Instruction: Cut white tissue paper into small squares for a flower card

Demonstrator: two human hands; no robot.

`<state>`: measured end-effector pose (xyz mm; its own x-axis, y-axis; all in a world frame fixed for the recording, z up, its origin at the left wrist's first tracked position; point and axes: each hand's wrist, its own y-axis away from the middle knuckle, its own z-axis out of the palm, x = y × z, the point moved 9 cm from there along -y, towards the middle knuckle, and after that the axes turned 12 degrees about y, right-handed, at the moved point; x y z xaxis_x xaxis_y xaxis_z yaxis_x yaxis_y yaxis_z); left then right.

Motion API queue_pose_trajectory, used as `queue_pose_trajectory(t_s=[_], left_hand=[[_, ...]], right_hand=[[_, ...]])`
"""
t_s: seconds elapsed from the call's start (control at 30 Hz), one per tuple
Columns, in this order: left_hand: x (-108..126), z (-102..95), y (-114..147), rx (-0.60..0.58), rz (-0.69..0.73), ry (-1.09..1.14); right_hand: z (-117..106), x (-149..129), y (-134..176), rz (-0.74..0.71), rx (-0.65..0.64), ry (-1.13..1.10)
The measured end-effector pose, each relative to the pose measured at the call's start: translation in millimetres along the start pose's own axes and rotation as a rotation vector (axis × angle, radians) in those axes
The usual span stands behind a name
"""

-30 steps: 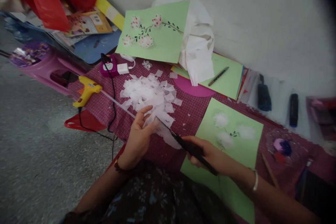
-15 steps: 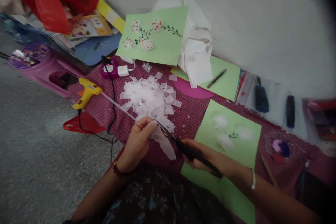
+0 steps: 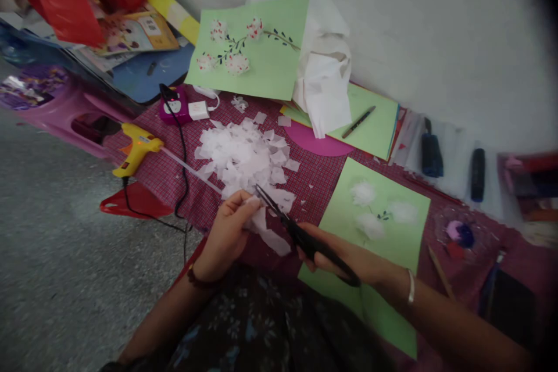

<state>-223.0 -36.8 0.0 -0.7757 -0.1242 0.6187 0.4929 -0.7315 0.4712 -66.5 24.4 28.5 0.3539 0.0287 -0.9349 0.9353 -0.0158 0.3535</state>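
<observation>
My left hand (image 3: 230, 228) pinches a strip of thin white tissue paper (image 3: 274, 238), whose loose end hangs down to the right. Black-handled scissors (image 3: 300, 239) are in my right hand (image 3: 333, 253), with fingers wrapped round the handles. Their blades, slightly parted, point up and left beside my left fingertips, at the top of the strip. Just beyond the blades lies a heap of cut white paper pieces (image 3: 242, 151) on the checked tablecloth (image 3: 320, 183). A green sheet with white fluffy paper flowers (image 3: 370, 224) lies to the right, partly under my right forearm.
A yellow glue gun (image 3: 138, 148) with its cord sits at the left edge. Behind the heap stand a purple power socket (image 3: 173, 107) and a green card with red-dotted flowers (image 3: 248, 52). Crumpled white paper (image 3: 326, 90), a pen (image 3: 358, 122) and a paint palette (image 3: 460, 233) lie farther right.
The scissor blades have parted and a small piece now lies separate on the heap's near edge. The whole view has shifted a little; both hands keep their holds.
</observation>
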Motion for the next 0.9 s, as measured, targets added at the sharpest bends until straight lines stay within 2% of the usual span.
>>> queue_pose_trajectory(t_s=[0.07, 0.17, 0.27, 0.33, 0.4, 0.6, 0.73, 0.9], left_hand=[[6.8, -6.6, -2.3, 0.033, 0.023, -0.023], [11.4, -16.3, -5.7, 0.028, -0.002, -0.045], [2.6, -18.4, -2.2, -0.105, -0.133, -0.039], [-4.8, -18.7, 6.4, -0.203, -0.211, -0.07], [-10.3, -22.1, 16.4, -0.245, -0.258, -0.125], [-13.0, -37.3, 32.6, -0.153, -0.274, -0.249], [-1.5, -32.4, 33.5, -0.105, -0.193, -0.238], [36.6, -11.8, 29.7, -0.055, 0.077, -0.07]], right_hand=[[-6.6, -8.4, 3.4, -0.058, 0.013, 0.04], [-23.5, -5.6, 10.6, -0.085, 0.117, 0.036], [-31.0, 3.5, 18.6, -0.082, 0.167, 0.002], [-28.7, 6.2, 23.7, -0.065, 0.151, 0.012], [-24.7, 6.3, 28.8, -0.035, 0.132, 0.032], [-14.8, 12.0, 37.0, 0.057, 0.093, 0.045], [-12.3, 13.5, 34.1, 0.005, 0.082, 0.07], [-10.4, 12.2, 35.2, -0.019, 0.036, 0.118]])
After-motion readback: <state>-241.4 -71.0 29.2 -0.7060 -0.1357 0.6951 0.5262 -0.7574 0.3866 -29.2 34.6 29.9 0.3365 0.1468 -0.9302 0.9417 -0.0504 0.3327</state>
